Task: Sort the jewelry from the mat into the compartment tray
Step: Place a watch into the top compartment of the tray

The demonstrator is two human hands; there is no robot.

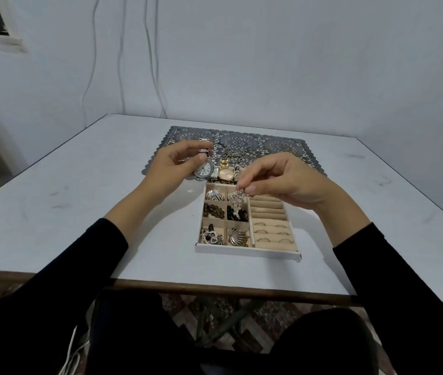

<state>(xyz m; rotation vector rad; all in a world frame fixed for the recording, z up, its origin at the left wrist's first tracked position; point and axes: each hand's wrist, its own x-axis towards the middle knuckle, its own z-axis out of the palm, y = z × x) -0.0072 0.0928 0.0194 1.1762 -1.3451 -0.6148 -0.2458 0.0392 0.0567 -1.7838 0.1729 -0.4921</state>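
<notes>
My left hand (173, 161) holds a silver watch (204, 169) with a white dial, raised above the near left part of the grey lace mat (282, 146). My right hand (280, 177) pinches a clear crystal bracelet (238, 200) that dangles over the upper middle cells of the compartment tray (244, 251). A gold watch (225, 173) lies at the tray's far edge. A dark chain (235, 152) rests on the mat behind it. The tray's left cells hold beads, brooches and a shell piece; the right ring rolls hold several rings (271, 232).
The tray stands on a white table whose near edge (215, 286) runs just above my lap. White cables (151, 55) hang down the wall behind the table. A patterned floor shows beneath the table.
</notes>
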